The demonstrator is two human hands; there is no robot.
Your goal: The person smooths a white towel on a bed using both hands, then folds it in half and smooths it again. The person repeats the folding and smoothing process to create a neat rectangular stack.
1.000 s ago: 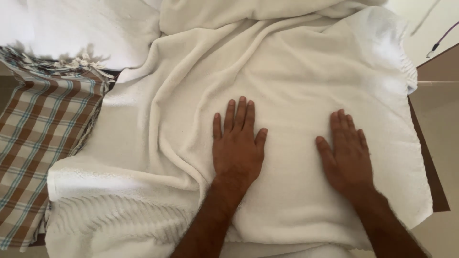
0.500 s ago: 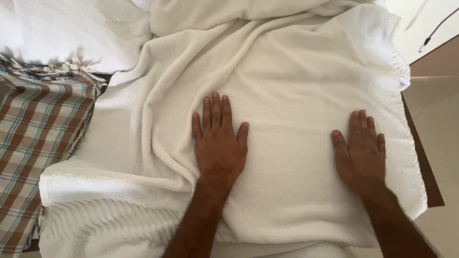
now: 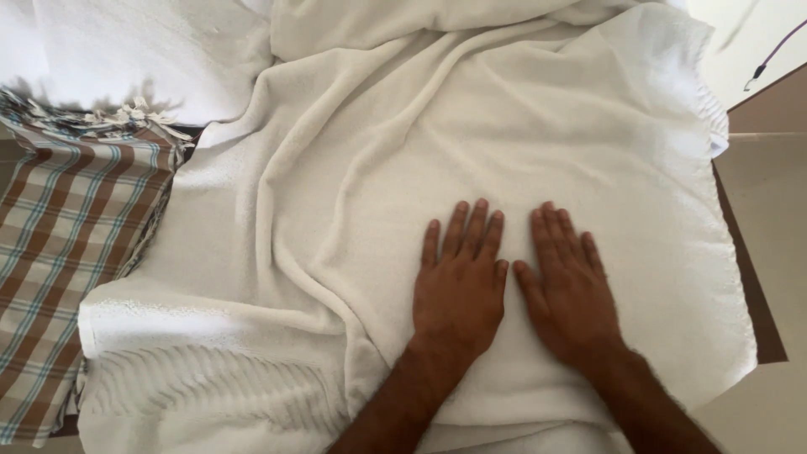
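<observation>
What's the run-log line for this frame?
left hand: flat on white towel | right hand: flat on towel, beside left | checked cloth: off to the left

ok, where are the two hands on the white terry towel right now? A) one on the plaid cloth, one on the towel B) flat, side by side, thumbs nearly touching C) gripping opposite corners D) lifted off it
B: the left hand and right hand lie palm-down, fingers spread, close together on the white terry towel, thumbs almost meeting.
</observation>
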